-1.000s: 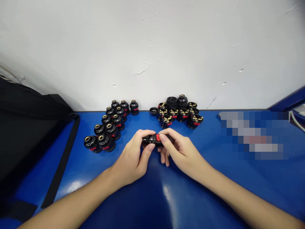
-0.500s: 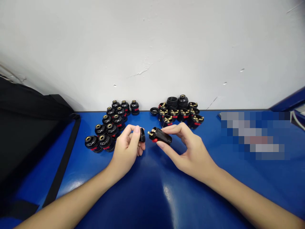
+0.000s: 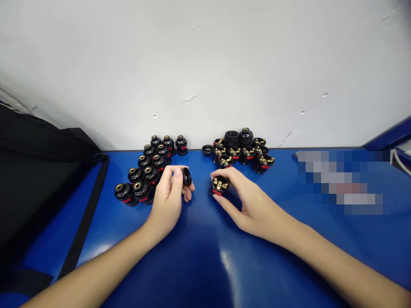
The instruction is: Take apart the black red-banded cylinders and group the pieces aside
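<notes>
My left hand [image 3: 171,186] pinches a black lamp-holder cap [image 3: 186,176] between thumb and fingers, its hollow side turned toward the right. A short gap away, my right hand [image 3: 240,194] grips a black lamp-holder body [image 3: 219,185] by its sides. That body has brass contacts facing up toward me and a red part at its front. Left of my left hand stand several capped lamp holders [image 3: 143,191] with brass-ringed tops. Beyond my right hand is a group of uncapped lamp-holder bodies [image 3: 263,163] with brass contacts showing.
Stacked caps [image 3: 231,137] and a single loose cap [image 3: 207,150] sit by the white wall [image 3: 205,77]. A black bag [image 3: 41,171] with a strap lies at the left of the blue table [image 3: 199,265]. At the right is a pixelated area.
The lamp-holder body in my right hand has turned from lying sideways to contacts facing me. My left hand has drawn slightly left with the cap, widening the gap.
</notes>
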